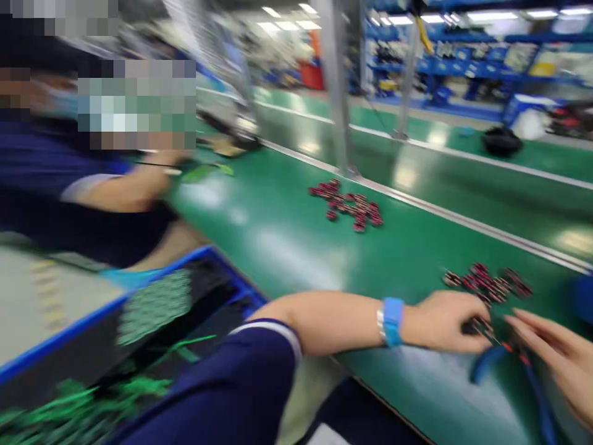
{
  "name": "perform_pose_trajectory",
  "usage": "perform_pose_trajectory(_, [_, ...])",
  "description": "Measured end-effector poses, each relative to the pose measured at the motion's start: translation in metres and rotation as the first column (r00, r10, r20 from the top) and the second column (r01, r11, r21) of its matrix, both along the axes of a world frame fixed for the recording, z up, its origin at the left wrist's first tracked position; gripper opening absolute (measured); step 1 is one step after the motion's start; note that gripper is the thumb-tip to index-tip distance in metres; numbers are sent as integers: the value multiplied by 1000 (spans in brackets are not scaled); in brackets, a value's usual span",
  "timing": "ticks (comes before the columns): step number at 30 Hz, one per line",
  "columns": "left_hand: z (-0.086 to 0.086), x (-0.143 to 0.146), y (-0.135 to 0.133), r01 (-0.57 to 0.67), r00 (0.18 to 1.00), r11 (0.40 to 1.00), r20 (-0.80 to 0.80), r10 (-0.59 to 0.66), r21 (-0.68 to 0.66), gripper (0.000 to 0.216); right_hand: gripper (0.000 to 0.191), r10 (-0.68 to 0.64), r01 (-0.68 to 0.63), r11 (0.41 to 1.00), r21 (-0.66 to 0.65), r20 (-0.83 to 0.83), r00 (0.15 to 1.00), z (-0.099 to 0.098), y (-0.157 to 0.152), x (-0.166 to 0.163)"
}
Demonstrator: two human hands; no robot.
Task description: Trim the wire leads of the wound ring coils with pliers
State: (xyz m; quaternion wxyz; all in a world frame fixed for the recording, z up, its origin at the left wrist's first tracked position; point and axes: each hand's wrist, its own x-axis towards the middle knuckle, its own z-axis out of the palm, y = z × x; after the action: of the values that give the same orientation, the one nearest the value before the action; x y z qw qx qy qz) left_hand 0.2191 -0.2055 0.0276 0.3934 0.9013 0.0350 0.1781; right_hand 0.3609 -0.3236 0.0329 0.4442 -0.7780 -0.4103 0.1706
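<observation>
My left hand [447,321], with a blue band at the wrist, is closed with its fingers pinched round a small dark coil-like part [476,326]. Motion blur hides the part's details. Just right of it are blue-handled pliers [537,386], low over the green tabletop, their jaws close to my left fingertips. My right hand [558,355] is at the right edge, fingers stretched out above the pliers; no firm grip on them shows. Beyond both hands lies a heap of small red-and-black coils [491,284].
Another heap of red-and-black coils [349,204] lies farther back on the green table [278,241]. A metal post [340,93] rises behind it. At left a person [83,185] works beside a blue-edged bin [231,278] holding green strips [111,395].
</observation>
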Motion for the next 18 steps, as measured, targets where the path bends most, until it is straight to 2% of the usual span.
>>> perform_pose_trajectory(1, [-5, 3, -3, 30, 999, 995, 25, -28, -93, 16, 22, -24, 22, 998, -51, -36, 999, -3, -15, 4])
perform_pose_trajectory(3, [-12, 5, -2, 11, 999, 966, 46, 1, -259, 17, 34, -29, 21, 999, -35, -258, 966, -7, -30, 9])
perform_pose_trajectory(7, [-16, 6, 8, -32, 999, 907, -34, 19, -420, 19, 35, -32, 52, 998, 29, -478, 878, -10, -29, 18])
perform_pose_trajectory(13, [-10, 6, 6, -95, 991, 872, -125, 39, -481, 22, 33, -51, 101, 994, 45, -625, 779, -6, -29, 17])
perform_pose_trajectory(18, [-10, 7, 9, -102, 987, 870, -160, 27, -483, 25, 37, -83, 144, 989, 42, -646, 758, -1, -30, 8])
